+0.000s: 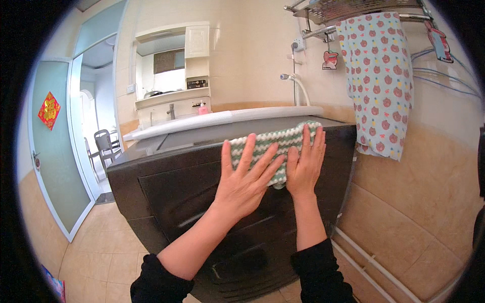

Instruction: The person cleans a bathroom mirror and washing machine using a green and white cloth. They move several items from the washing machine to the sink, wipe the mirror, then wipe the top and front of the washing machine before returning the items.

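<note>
A green-and-white striped knitted cloth [261,146] lies against the upper front edge of a large dark appliance [182,185], which looks like a washing machine. My left hand [246,174] presses on the cloth's left part with its fingers spread. At the right end, my right hand [307,163] holds the cloth flat to the panel, its thumb apart from the fingers. Part of the cloth is hidden beneath both hands. Black sleeves [163,278] cover my forearms below the elbows.
A long white roll [227,118] lies along the appliance's far edge. On the right, a patterned towel [379,87] hangs from a metal rack [363,11]. White pipes [371,261] run low along the wall. A frosted glass door [57,144] stands at left.
</note>
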The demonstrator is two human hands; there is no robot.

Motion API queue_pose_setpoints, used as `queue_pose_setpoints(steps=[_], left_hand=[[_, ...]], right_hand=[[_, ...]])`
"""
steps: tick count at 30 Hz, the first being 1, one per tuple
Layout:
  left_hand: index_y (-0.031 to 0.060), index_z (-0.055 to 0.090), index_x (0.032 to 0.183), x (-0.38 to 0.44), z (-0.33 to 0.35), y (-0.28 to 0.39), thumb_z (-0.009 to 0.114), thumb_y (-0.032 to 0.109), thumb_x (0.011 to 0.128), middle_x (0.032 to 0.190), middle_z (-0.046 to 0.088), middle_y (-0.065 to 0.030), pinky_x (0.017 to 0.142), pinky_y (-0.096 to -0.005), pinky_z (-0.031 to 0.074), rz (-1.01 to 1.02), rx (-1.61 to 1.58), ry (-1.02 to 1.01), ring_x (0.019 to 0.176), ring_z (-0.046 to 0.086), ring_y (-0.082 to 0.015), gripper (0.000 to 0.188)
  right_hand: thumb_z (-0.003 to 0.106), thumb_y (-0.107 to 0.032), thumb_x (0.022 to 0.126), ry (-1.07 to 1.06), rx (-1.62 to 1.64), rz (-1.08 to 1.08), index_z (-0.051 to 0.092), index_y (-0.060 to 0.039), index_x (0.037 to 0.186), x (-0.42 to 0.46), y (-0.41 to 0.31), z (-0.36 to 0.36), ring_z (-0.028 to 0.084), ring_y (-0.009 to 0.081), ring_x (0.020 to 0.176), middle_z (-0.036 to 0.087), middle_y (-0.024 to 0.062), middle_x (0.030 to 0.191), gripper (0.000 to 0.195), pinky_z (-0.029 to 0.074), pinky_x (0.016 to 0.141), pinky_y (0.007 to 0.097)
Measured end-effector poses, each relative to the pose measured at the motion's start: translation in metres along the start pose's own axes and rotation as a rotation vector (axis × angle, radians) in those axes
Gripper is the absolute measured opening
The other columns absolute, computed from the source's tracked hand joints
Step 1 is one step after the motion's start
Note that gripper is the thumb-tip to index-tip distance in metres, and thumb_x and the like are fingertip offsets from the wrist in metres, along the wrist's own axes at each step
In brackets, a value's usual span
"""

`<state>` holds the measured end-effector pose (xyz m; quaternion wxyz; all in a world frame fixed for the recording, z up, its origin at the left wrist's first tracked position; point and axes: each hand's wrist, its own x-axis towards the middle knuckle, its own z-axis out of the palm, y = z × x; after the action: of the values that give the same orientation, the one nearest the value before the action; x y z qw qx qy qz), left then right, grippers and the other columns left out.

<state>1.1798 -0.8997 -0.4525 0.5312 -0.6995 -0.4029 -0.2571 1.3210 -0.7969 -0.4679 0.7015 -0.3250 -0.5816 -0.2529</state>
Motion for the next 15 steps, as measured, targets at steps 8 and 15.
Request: queue_pose_setpoints(steps=[8,15], left_hand=[[0.0167,0.045,0.13,0.058,0.041,0.039,0.058,0.023,0.075,0.14,0.035,-0.0031,0.104,-0.0639,0.009,0.16,-0.049,-0.007,0.135,0.019,-0.0337,0.057],[0.0073,0.05,0.126,0.063,0.059,0.079,0.053,0.023,0.078,0.137,0.037,-0.0055,0.107,-0.0568,0.013,0.276,-0.048,-0.097,0.134,0.021,-0.029,0.051]], right_hand=[[0.043,-0.029,0.09,-0.01,-0.062,0.083,0.035,-0.0057,0.135,0.012,0.086,-0.011,0.028,0.0423,0.127,0.027,0.0278,0.139,0.051,0.023,0.105,0.0477],[0.039,-0.036,0.094,-0.041,-0.034,0.413,0.027,-0.0067,0.139,-0.044,0.125,-0.017,0.021,0.0421,0.131,0.019,0.0276,0.142,0.055,0.021,0.105,0.0461]])
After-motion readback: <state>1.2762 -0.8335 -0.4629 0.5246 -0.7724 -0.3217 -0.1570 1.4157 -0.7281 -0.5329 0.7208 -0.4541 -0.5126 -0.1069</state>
